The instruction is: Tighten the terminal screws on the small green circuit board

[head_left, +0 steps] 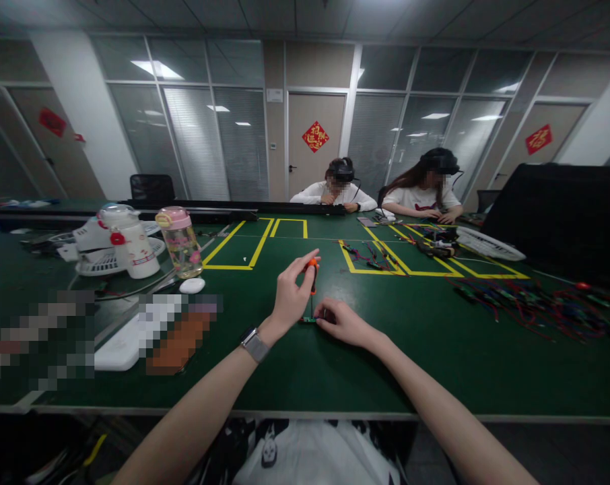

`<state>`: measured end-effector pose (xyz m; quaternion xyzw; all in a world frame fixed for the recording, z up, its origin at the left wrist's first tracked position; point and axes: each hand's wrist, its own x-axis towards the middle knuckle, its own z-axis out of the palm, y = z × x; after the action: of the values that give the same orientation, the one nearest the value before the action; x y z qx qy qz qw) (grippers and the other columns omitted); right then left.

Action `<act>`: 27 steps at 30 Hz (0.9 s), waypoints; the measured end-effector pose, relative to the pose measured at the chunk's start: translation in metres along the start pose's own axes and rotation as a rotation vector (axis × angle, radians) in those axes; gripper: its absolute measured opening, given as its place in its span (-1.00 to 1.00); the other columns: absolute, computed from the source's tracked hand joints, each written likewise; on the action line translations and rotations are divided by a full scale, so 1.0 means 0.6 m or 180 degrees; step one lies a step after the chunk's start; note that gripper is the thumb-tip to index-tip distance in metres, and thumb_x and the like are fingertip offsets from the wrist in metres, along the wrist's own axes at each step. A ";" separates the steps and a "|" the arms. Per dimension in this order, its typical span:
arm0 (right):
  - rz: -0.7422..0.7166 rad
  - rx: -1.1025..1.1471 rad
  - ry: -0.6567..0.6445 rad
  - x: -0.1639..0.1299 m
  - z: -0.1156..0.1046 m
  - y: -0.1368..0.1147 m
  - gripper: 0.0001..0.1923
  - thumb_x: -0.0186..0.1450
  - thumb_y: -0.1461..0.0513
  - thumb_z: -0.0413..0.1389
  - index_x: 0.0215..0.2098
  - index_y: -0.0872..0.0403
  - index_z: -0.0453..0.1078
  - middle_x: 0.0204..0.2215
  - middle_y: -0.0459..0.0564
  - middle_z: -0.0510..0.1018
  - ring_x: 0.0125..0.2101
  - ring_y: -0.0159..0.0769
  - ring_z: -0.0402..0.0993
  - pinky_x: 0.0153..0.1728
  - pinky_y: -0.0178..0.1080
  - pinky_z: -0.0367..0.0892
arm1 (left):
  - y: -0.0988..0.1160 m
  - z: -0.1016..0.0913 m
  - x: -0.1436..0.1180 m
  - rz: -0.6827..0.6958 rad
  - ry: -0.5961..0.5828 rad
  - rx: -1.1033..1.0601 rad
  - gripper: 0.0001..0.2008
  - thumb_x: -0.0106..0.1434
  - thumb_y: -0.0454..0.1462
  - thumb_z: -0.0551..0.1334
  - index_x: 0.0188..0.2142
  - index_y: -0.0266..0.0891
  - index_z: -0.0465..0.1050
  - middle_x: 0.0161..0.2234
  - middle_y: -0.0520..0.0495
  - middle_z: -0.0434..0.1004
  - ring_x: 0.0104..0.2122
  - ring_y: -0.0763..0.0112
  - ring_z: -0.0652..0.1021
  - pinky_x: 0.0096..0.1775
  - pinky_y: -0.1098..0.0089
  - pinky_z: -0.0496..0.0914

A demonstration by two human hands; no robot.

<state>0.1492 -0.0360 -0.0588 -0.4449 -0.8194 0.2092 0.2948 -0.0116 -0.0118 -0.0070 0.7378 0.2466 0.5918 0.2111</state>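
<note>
My left hand (293, 291) is closed on the orange and black handle of a screwdriver (312, 275), which stands upright. Its thin shaft runs down to a small green circuit board (309, 320) on the table. My right hand (341, 322) has its fingers curled at the board's right end and grips it against the tabletop. The screwdriver's tip meets the board, though the exact spot is too small to make out.
Tangled wires with small boards (517, 300) lie at the right, others (368, 256) inside yellow tape outlines. A white bottle (133, 246), a pink-lidded bottle (180, 244) and a white case (192, 285) stand left. Two people sit across the green table (386, 384).
</note>
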 end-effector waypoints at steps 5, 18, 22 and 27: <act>-0.0033 -0.0049 -0.0004 0.000 0.000 0.002 -0.88 0.18 0.39 0.11 -0.31 0.11 0.39 -0.45 -0.10 0.42 -0.48 -0.39 0.31 -0.44 -0.34 0.23 | 0.006 -0.002 0.002 0.0151 0.0260 0.0442 -0.79 0.28 -0.26 0.22 -0.09 -0.15 0.50 -0.27 -0.02 0.39 -0.27 0.42 0.45 -0.17 0.39 0.38; -0.0001 -0.0096 -0.0029 0.002 0.001 0.004 -0.89 0.19 0.39 0.13 -0.30 0.14 0.41 -0.42 -0.07 0.42 -0.46 -0.38 0.32 -0.41 -0.34 0.24 | -0.002 0.002 0.001 -0.0005 0.0161 0.0063 -0.72 0.36 -0.26 0.12 0.04 -0.17 0.40 -0.11 -0.10 0.52 -0.13 0.36 0.53 -0.08 0.35 0.40; -0.0021 -0.0103 -0.0009 0.002 0.002 0.004 -0.90 0.19 0.38 0.13 -0.31 0.13 0.41 -0.43 -0.08 0.41 -0.46 -0.38 0.32 -0.41 -0.34 0.23 | 0.004 0.000 0.003 0.0122 0.0281 0.0413 -0.79 0.29 -0.27 0.21 -0.09 -0.17 0.48 -0.25 -0.03 0.45 -0.24 0.40 0.48 -0.15 0.38 0.38; -0.0023 -0.0086 0.0025 0.002 0.001 0.004 -0.91 0.19 0.38 0.13 -0.32 0.12 0.40 -0.43 -0.08 0.42 -0.45 -0.36 0.33 -0.40 -0.33 0.23 | 0.007 -0.004 0.002 0.0116 0.0258 0.0404 -0.74 0.38 -0.26 0.07 -0.05 -0.16 0.48 -0.19 -0.07 0.42 -0.17 0.39 0.47 -0.11 0.38 0.37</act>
<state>0.1498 -0.0340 -0.0606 -0.4467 -0.8226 0.1952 0.2928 -0.0131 -0.0139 -0.0030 0.7295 0.2784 0.6081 0.1430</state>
